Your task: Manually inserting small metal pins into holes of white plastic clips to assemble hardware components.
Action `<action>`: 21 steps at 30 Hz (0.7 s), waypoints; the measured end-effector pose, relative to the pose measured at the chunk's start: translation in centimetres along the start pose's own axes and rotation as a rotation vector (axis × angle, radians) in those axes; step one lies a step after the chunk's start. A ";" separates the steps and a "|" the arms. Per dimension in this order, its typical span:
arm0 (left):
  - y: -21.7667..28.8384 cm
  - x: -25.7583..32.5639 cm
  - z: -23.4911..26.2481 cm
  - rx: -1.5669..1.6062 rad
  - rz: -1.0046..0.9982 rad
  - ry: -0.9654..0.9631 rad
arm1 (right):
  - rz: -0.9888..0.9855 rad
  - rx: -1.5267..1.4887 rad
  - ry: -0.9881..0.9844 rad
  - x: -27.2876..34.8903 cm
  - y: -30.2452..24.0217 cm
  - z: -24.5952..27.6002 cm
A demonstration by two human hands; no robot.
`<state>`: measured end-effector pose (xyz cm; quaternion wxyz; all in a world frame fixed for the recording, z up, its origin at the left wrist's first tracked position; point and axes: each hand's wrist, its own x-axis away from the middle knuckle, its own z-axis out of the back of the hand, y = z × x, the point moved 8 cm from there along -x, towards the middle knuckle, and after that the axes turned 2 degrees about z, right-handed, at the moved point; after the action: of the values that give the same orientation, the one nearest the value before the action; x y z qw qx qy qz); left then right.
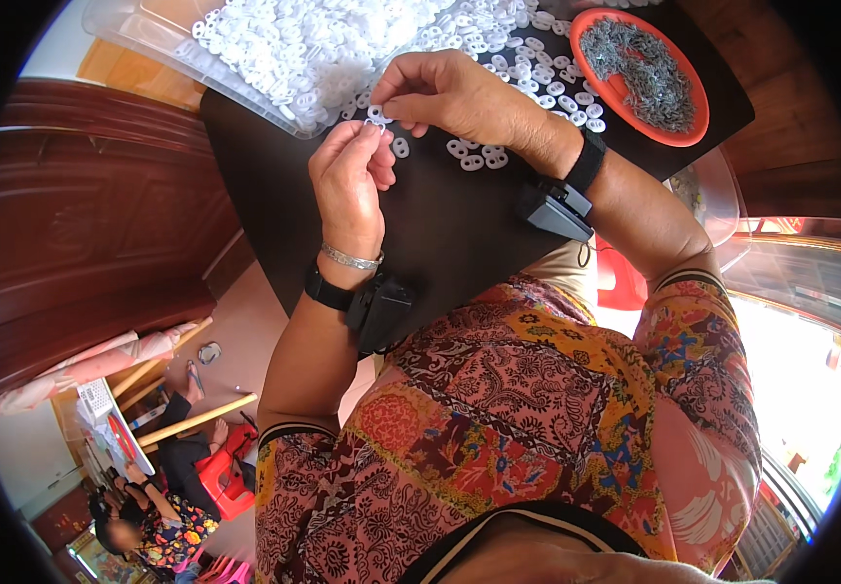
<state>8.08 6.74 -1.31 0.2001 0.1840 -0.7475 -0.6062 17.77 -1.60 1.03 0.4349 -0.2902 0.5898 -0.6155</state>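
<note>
My right hand [454, 97] is closed in a pinch on a small white plastic two-hole cord lock piece [375, 113]. Just below it, the thumb and fingers of my left hand [350, 170] press together. A tiny pale bit shows at the left fingertips, too small to name. The two hands almost meet over the dark table [420, 224]. One loose white piece [401, 148] lies beside the left fingertips. More loose white pieces [472, 163] rest under the right wrist.
A clear plastic bin [255, 112] heaped with white pieces stands at the far left. More are scattered at the back. An orange-red dish [697, 122] at the far right holds small grey metal parts, perhaps springs. Another person [172, 511] sits at the lower left, near a red stool [226, 487].
</note>
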 end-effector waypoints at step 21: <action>-0.1 -0.4 -0.3 0.192 0.048 -0.089 | 0.165 0.258 0.077 1.0 -2.4 -0.6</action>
<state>8.56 6.67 -1.36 0.1627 0.1569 -0.8144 -0.5345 16.29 -2.37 3.13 0.4945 -0.1586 0.5439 -0.6592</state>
